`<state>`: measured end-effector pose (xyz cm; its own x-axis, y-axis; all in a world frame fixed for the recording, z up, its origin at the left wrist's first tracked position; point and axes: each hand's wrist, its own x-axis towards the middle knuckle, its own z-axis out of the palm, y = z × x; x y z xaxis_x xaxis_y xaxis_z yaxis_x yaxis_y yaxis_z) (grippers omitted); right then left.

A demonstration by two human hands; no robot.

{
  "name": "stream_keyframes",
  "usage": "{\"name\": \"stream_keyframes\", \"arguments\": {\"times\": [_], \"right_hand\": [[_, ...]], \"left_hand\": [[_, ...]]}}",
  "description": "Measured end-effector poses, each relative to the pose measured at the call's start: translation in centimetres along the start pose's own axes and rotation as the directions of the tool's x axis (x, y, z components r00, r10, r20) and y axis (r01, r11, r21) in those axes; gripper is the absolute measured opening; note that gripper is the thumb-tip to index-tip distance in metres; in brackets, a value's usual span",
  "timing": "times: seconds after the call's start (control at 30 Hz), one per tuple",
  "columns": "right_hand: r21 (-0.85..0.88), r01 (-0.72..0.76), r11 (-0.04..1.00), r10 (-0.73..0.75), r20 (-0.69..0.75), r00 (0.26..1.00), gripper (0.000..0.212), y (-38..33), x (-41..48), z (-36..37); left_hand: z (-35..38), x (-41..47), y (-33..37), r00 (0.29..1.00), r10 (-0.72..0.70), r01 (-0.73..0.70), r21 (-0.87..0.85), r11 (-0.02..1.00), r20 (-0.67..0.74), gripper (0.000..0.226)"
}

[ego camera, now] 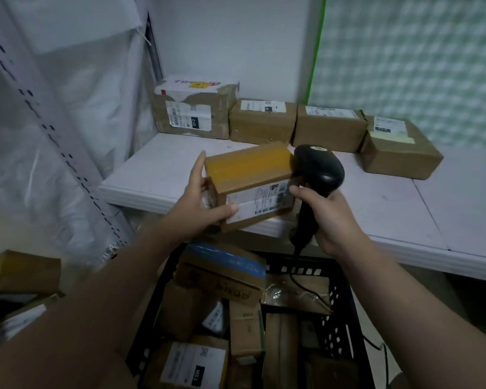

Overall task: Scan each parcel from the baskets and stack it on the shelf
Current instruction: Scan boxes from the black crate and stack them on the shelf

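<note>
Head view: left hand [197,200] grips a brown parcel [247,167] over the shelf [376,192] front edge, thumb on its label. Right hand [334,217] is wrapped round the black scanner [320,169], whose head probably touches the parcel. A full basket [300,269] sits below the shelf.

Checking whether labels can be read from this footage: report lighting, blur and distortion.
Head view: dim, flat, bluish light; wide-angle distortion bows the slotted upright; the label on the held parcel is blurred, its text unreadable; the scanner carries a faint sheen; parcels in the basket look soft.
</note>
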<state>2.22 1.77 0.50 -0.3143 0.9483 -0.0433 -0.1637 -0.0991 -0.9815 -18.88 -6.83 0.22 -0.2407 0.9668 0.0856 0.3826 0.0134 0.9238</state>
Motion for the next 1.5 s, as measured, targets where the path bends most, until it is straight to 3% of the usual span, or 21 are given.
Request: {"name": "stream_keyframes", "arguments": {"times": [0.1,0.2,0.27,0.33,0.4,0.53,0.63,0.73,1.07,1.5], "right_hand": [[0.071,-0.071,0.995,0.072,-0.001,0.997,0.018,0.5,-0.1,0.3],[0.117,-0.038,0.992,0.037,0.010,0.999,0.019,0.4,-0.2,0.4],[0.132,0.006,0.991,-0.005,-0.007,1.000,0.017,0.2,-0.2,0.7],[0.134,0.043,0.990,-0.040,-0.024,0.999,0.016,0.0,-0.3,1.0],[0.113,0.053,0.992,-0.054,0.005,0.999,0.016,-0.1,-0.4,1.0],[-0.012,0.047,0.999,-0.045,0.098,0.994,0.008,-0.1,-0.9,1.3],[-0.109,0.118,0.987,-0.103,0.131,0.986,0.019,-0.4,-1.6,1.6],[-0.100,0.176,0.979,-0.157,0.173,0.972,0.015,-0.9,-2.4,1.7],[-0.144,0.245,0.959,-0.208,0.232,0.950,0.011,-0.9,-3.4,1.5],[-0.178,0.274,0.945,-0.220,0.274,0.936,0.005,-0.8,-3.5,1.4]], "left_hand": [[-0.1,0.1,0.7,0.987,0.136,-0.114,0.226,0.968,-0.081,0.076],[-0.4,0.2,1.3,0.977,0.167,-0.097,0.425,0.900,-0.129,0.059],[-0.5,0.3,1.2,0.970,0.123,-0.056,0.301,0.952,-0.211,0.058],[-0.4,0.4,0.8,0.954,0.045,-0.031,0.050,0.998,-0.297,0.061],[-0.1,0.7,-0.1,0.957,-0.066,0.046,-0.077,0.996,-0.284,0.077],[0.2,1.2,-1.7,0.964,-0.187,0.200,0.056,0.978,-0.190,0.099],[0.5,0.9,-1.5,0.947,-0.228,0.268,0.167,0.949,-0.224,0.112],[0.5,0.6,-1.4,0.929,-0.275,0.320,0.163,0.933,-0.249,0.112],[1.2,0.3,-0.6,0.917,-0.302,0.339,0.109,0.935,-0.262,0.119],[1.3,0.5,-0.7,0.912,-0.322,0.349,0.066,0.935,-0.255,0.112]]}}
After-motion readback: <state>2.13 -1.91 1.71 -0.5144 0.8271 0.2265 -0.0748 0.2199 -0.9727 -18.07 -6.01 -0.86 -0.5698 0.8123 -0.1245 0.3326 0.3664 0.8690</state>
